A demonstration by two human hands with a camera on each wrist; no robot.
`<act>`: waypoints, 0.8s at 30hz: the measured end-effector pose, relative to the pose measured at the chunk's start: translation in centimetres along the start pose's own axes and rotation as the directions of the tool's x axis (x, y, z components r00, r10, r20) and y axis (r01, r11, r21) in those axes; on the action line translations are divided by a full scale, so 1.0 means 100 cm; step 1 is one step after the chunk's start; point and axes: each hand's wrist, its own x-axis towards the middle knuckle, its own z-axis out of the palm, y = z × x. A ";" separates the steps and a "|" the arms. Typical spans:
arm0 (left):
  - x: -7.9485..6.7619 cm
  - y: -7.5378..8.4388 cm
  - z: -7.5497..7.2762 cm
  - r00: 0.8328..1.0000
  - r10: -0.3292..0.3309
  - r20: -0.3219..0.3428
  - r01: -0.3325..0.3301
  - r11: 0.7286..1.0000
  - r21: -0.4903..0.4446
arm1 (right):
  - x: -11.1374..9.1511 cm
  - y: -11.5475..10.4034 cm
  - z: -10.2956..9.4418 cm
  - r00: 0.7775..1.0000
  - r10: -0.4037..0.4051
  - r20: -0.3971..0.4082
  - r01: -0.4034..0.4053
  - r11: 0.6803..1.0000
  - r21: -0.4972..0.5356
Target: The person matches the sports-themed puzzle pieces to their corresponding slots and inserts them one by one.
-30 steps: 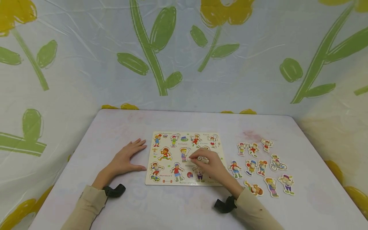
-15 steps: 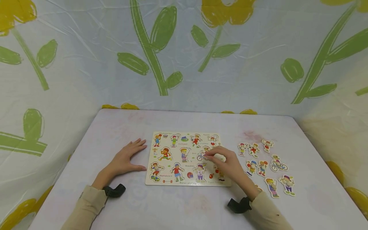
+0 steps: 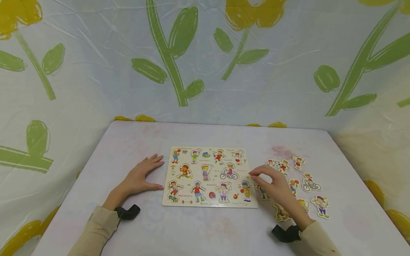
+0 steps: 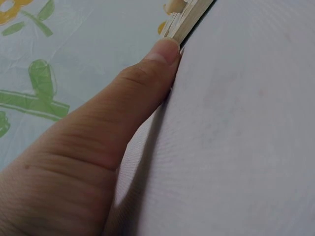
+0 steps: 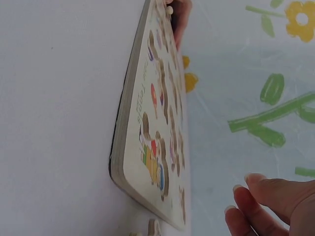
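Observation:
A wooden peg puzzle board [image 3: 214, 179] with printed sports figures lies flat on the table. The skateboarder piece [image 3: 173, 192] sits in its lower left recess, and a knob [image 4: 174, 6] shows there in the left wrist view. My left hand [image 3: 139, 177] rests on the table with fingers spread, its thumb [image 4: 160, 56] touching the board's left edge. Just beyond the right edge hovers my right hand [image 3: 276, 185], fingers loosely bent. In the right wrist view nothing shows between its thumb [image 5: 275, 189] and fingers. Beneath this hand lie several loose pieces, partly hidden.
Loose knobbed pieces are spread right of the board, among them a cyclist [image 3: 310, 182], a tennis player [image 3: 298, 163] and a purple-trousered batter [image 3: 321, 206]. A flower-patterned curtain [image 3: 256, 89] stands behind the white table [image 3: 198, 231].
My right hand has moved right, from over the board's middle to beyond its right edge, uncovering the cyclist and table tennis recesses. My left hand has stayed in place.

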 end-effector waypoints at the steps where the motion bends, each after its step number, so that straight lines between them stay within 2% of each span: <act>1: 0.000 0.000 0.000 1.000 -0.001 0.000 0.001 1.000 -0.002 | -0.002 0.006 -0.002 1.000 0.005 -0.001 -0.005 1.000 -0.020; 5: 0.000 -0.001 0.001 1.000 -0.002 -0.001 0.002 1.000 -0.004 | -0.009 0.023 -0.008 0.999 0.051 0.016 -0.050 0.996 -0.072; 10: 0.000 -0.002 0.001 1.000 -0.004 0.002 0.004 1.000 -0.004 | -0.016 0.031 -0.014 0.995 0.089 0.034 -0.086 0.992 -0.096; 19: 0.000 0.000 0.000 1.000 0.002 -0.001 -0.002 1.000 -0.017 | -0.028 0.042 -0.008 0.984 0.172 0.044 -0.166 0.979 -0.116; 24: 0.001 -0.001 0.000 1.000 0.004 -0.002 -0.004 1.000 -0.020 | -0.034 0.050 -0.006 0.985 0.168 0.041 -0.163 0.981 -0.107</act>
